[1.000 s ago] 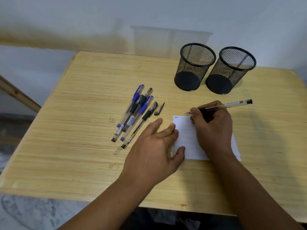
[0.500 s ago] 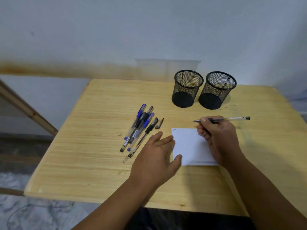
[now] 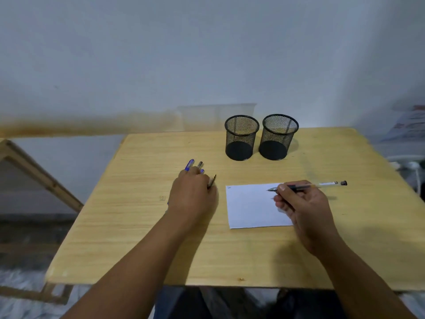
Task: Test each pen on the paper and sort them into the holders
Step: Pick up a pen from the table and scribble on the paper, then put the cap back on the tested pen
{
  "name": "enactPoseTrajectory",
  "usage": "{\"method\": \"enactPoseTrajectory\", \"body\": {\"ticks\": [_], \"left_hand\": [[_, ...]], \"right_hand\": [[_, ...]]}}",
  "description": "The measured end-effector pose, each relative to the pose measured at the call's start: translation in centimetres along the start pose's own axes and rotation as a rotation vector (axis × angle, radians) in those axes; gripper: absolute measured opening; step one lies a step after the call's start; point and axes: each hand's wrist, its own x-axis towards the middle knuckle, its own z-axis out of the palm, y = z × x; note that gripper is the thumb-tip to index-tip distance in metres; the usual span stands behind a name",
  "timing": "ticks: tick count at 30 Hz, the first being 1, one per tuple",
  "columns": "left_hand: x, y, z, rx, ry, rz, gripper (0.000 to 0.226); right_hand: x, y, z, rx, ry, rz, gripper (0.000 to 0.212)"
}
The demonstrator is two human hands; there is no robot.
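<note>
Pale wood grain runs across the table, and the white paper lying on it serves as the landmark for everything else. Over the paper's right part, the right hand pinches a black-gripped pen between thumb and fingers; the pen lies nearly level, its tip pointing left above the sheet's upper edge and its black end cap sticking out to the right, past the paper. Whether the tip touches the sheet cannot be told. A small scribble sits in the paper's upper left corner.

Left of the paper, the left hand rests palm down on the bunch of loose pens; blue and dark cap ends poke out beyond the fingertips. Its fingers are bent over the pens, but whether they grip any cannot be told. A loose dark cap lies between that hand and the paper.

Beyond the paper, toward the wall, two black mesh holders stand upright just beside each other: the left holder and the right holder.
</note>
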Motion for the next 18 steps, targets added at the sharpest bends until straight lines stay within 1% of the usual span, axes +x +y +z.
{"method": "enactPoseTrajectory", "body": {"ticks": [3,5,7,9,11,13,15,18], "left_hand": [[0.7,0.0,-0.1,0.107,-0.024,0.035,0.027],[1.1,0.1,-0.5,0.162,-0.012,0.058,0.024],[1.0,0.4,-1.0,0.153,0.023,0.068,0.020],[0.4,1.1,-1.6,0.016,0.048,0.033,0.019],[-0.7,2.0,-2.3,-0.233,0.063,-0.008,0.016],[-2.0,3.0,-3.0,-0.433,0.051,0.014,0.012],[-3.1,3.9,-3.4,-0.548,0.037,0.042,0.011],[-4.1,4.7,-3.6,-0.620,0.032,0.059,0.010]], "right_hand": [[-0.4,0.1,-0.9,0.028,0.021,0.006,0.003],[-0.7,0.2,-1.2,0.041,0.027,0.010,0.003],[-1.0,0.2,-1.4,0.056,0.021,0.012,0.003],[-1.1,-0.1,-1.3,0.080,-0.001,0.015,0.003],[-1.1,-0.6,-1.0,0.146,-0.041,0.035,0.006],[-1.2,-1.3,-0.7,0.256,-0.080,0.069,0.012],[-1.2,-1.8,-0.4,0.310,-0.100,0.074,0.013],[-1.4,-2.4,-0.1,0.220,-0.126,-0.005,0.009]]}}
